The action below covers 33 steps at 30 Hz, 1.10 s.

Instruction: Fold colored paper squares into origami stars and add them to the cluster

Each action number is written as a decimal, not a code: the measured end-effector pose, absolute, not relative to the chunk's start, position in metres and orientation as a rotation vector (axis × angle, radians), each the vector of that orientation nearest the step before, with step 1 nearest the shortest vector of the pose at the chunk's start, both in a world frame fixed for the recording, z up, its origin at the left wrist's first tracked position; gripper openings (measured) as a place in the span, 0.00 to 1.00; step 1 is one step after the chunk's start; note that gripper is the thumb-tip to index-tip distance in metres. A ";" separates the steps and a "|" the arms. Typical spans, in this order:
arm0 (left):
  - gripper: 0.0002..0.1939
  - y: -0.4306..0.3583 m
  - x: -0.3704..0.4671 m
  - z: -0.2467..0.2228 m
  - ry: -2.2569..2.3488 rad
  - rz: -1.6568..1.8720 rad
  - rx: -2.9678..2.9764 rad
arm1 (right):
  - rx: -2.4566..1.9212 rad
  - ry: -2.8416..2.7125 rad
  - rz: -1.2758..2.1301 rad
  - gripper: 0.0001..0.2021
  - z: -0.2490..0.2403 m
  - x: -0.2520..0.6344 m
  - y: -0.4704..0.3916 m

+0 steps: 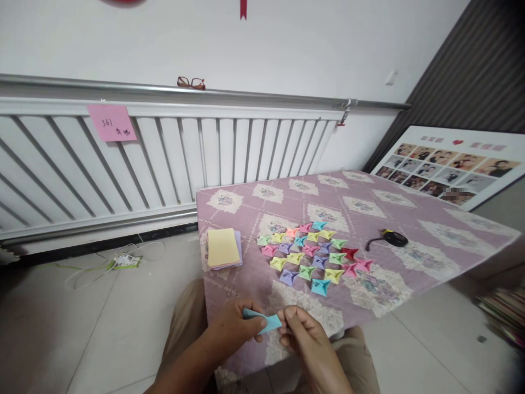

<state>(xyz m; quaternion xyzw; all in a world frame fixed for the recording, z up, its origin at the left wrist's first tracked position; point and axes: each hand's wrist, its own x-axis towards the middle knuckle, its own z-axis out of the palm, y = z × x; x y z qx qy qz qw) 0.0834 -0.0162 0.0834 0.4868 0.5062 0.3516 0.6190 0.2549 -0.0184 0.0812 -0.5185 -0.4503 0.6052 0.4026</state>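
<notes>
A folded strip of blue paper (271,323) is held above the near edge of the table. My left hand (241,326) pinches its left part between thumb and fingers. At the strip's right end, my right hand (301,331) has its thumb and fingers pressed together; whether they grip the paper's tip is hard to tell. Beyond my hands, several small folded paper pieces (320,287) in blue, green, yellow, purple, pink and red stand in rows. To their left lies a stack of square paper sheets (223,248), yellow on top.
A patterned purple cloth (254,295) covers the table. A coiled black cable (394,238) lies on its right part. Behind are a white radiator (184,148) with a pink note (111,122), glasses (191,83) on a pipe, and a photo board (447,164). A power strip (127,261) is on the floor.
</notes>
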 end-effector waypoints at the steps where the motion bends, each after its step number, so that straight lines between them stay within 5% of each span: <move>1: 0.08 -0.017 0.082 0.085 1.174 0.790 1.150 | -1.325 -1.105 1.561 0.25 0.081 0.255 -0.018; 9: 0.06 -0.015 0.070 0.099 1.208 0.632 1.456 | -1.347 -1.267 1.799 0.23 0.078 0.254 -0.014; 20: 0.05 -0.012 0.074 0.101 1.232 0.606 1.567 | -1.309 -1.652 1.493 0.14 0.077 0.261 -0.014; 33: 0.05 -0.014 0.066 0.104 1.098 0.643 1.690 | -1.236 -1.348 1.919 0.23 0.069 0.263 -0.011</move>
